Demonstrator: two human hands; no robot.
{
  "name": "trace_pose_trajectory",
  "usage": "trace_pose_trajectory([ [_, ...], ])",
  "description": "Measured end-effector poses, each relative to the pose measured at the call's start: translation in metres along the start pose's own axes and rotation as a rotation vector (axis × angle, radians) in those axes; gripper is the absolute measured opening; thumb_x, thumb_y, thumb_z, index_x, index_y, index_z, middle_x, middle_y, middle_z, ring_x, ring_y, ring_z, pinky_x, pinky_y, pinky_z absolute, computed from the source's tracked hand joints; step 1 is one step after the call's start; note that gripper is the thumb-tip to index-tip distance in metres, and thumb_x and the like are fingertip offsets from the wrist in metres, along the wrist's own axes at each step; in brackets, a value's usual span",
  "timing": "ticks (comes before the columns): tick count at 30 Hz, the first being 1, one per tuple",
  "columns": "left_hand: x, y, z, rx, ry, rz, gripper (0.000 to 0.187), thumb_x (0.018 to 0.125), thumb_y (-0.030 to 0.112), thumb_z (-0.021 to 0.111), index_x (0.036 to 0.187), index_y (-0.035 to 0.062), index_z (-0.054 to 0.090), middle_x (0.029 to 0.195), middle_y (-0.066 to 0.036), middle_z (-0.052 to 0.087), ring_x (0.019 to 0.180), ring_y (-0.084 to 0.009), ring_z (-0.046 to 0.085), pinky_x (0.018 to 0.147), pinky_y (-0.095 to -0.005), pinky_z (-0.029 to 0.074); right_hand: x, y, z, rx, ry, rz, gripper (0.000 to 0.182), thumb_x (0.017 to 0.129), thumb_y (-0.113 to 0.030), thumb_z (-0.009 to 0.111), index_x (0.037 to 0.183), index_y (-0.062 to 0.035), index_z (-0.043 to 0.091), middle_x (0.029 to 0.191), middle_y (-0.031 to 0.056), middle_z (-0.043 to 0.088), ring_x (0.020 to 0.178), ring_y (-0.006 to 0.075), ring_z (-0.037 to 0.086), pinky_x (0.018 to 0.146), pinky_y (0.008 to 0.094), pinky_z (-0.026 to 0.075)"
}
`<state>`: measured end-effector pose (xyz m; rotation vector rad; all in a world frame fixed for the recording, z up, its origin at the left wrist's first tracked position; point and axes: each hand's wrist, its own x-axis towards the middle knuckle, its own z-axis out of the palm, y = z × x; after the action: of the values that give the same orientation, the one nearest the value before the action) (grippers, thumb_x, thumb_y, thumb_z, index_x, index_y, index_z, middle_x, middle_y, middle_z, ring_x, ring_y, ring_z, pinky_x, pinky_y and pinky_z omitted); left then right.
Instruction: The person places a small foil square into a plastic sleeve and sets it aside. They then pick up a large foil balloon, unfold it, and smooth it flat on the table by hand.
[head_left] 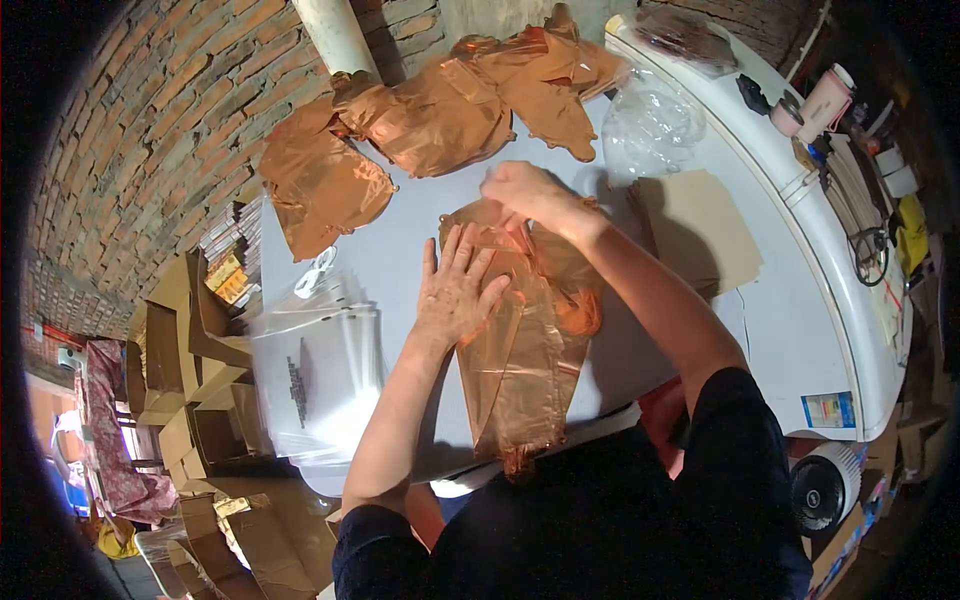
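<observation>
A flat, uninflated copper-coloured foil balloon (522, 370) lies on the light grey tabletop in front of me, its narrow end at the table's near edge. My left hand (455, 285) rests on its upper left part, palm down with fingers spread. At the top edge, my right hand (530, 197) is closed, the fingers curled in a pinch on the foil; the fingertips are partly hidden. Reddish-orange crumpled material (578, 312) shows at the balloon's right side.
More copper foil balloons (430, 115) lie along the back edge. Clear plastic bags (315, 370) are stacked on the left, brown cardboard sheets (697, 230) on the right, near a crumpled clear bag (652, 120). Open cardboard boxes (205, 350) stand left of the table, a white fan (825, 485) at lower right.
</observation>
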<state>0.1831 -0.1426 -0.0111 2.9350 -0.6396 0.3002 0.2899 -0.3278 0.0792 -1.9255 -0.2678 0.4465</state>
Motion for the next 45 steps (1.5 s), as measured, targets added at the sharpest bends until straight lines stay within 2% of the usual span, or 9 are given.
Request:
trace_pose_trajectory([
  [5, -0.001, -0.001, 0.003, -0.025, 0.067, 0.017, 0.065, 0.103, 0.055, 0.043, 0.144, 0.0065, 0.055, 0.155, -0.022, 0.043, 0.153, -0.0351, 0.025, 0.123, -0.0584, 0.012, 0.006, 0.043, -0.004, 0.114, 0.172, -0.21, 0.026, 0.101, -0.025, 0.056, 0.106, 0.0001, 0.06, 0.096, 0.0108, 0.069, 0.077, 0.0187, 0.069, 0.069, 0.0308, 0.057],
  [9, -0.001, 0.001, 0.0, -0.062, 0.105, 0.024, 0.064, 0.103, 0.054, 0.045, 0.139, 0.0034, 0.059, 0.153, -0.025, 0.045, 0.152, -0.0362, 0.028, 0.123, -0.0586, 0.014, 0.003, 0.094, -0.024, -0.373, 0.534, -0.477, 0.019, 0.096, -0.014, 0.058, 0.106, 0.0005, 0.064, 0.088, 0.0162, 0.07, 0.071, 0.0225, 0.07, 0.069, 0.0379, 0.056],
  [10, -0.001, 0.001, -0.001, -0.063, 0.104, 0.023, 0.064, 0.103, 0.054, 0.045, 0.139, 0.0032, 0.059, 0.153, -0.025, 0.045, 0.152, -0.0362, 0.028, 0.123, -0.0586, 0.014, -0.004, 0.084, -0.03, -0.014, 0.364, -0.004, 0.02, 0.092, -0.012, 0.06, 0.107, -0.0007, 0.067, 0.099, 0.0158, 0.071, 0.093, 0.0303, 0.069, 0.085, 0.0444, 0.052],
  [13, -0.002, 0.002, 0.0, -0.058, 0.081, 0.011, 0.064, 0.103, 0.054, 0.044, 0.14, 0.0046, 0.058, 0.155, -0.024, 0.043, 0.153, -0.0354, 0.026, 0.123, -0.0587, 0.012, -0.018, 0.117, -0.018, -0.973, 0.736, -0.933, 0.023, 0.086, -0.013, 0.065, 0.105, -0.0018, 0.07, 0.115, 0.013, 0.071, 0.113, 0.0361, 0.061, 0.097, 0.0472, 0.045],
  [19, -0.001, 0.001, 0.001, -0.04, 0.074, 0.005, 0.064, 0.104, 0.055, 0.043, 0.142, 0.0064, 0.057, 0.154, -0.02, 0.045, 0.153, -0.0347, 0.026, 0.124, -0.058, 0.011, -0.015, 0.125, -0.004, -1.076, 0.68, -0.884, 0.033, 0.083, -0.016, 0.071, 0.113, -0.0014, 0.071, 0.129, 0.014, 0.067, 0.122, 0.0391, 0.057, 0.1, 0.0553, 0.042],
  [22, 0.0, 0.003, -0.004, -0.054, 0.019, -0.01, 0.064, 0.103, 0.056, 0.042, 0.146, 0.0088, 0.053, 0.155, -0.018, 0.044, 0.153, -0.0342, 0.025, 0.124, -0.0581, 0.01, -0.023, 0.123, -0.004, -1.105, 0.397, -0.588, 0.046, 0.102, -0.028, 0.047, 0.144, -0.0085, 0.051, 0.156, 0.0052, 0.045, 0.15, 0.03, 0.03, 0.12, 0.0566, 0.023],
  [25, 0.0, 0.004, -0.009, -0.043, -0.047, -0.029, 0.065, 0.103, 0.055, 0.041, 0.153, 0.0128, 0.046, 0.16, -0.016, 0.037, 0.154, -0.0334, 0.021, 0.125, -0.0588, 0.007, -0.017, 0.122, 0.004, -1.059, 0.597, -0.848, 0.037, 0.09, -0.022, 0.068, 0.121, -0.0021, 0.069, 0.133, 0.0129, 0.065, 0.131, 0.0372, 0.051, 0.108, 0.0579, 0.037],
  [34, -0.002, 0.003, -0.002, -0.112, 0.186, 0.043, 0.057, 0.102, 0.051, 0.051, 0.139, 0.0079, 0.059, 0.151, -0.015, 0.046, 0.147, -0.0337, 0.034, 0.122, -0.0618, 0.014, -0.024, 0.111, 0.017, -1.048, 0.334, -0.535, 0.059, 0.103, -0.041, 0.05, 0.151, -0.0066, 0.042, 0.158, 0.0091, 0.04, 0.148, 0.0315, 0.032, 0.12, 0.0603, 0.021],
  [45, -0.002, 0.005, -0.014, -0.118, 0.011, -0.006, 0.064, 0.103, 0.056, 0.043, 0.152, 0.0149, 0.046, 0.161, -0.009, 0.035, 0.154, -0.0302, 0.022, 0.125, -0.0598, 0.008, -0.024, 0.107, 0.025, -1.11, 0.406, -0.675, 0.061, 0.099, -0.042, 0.057, 0.148, -0.0063, 0.048, 0.156, 0.0103, 0.044, 0.144, 0.0321, 0.036, 0.116, 0.0639, 0.025],
])
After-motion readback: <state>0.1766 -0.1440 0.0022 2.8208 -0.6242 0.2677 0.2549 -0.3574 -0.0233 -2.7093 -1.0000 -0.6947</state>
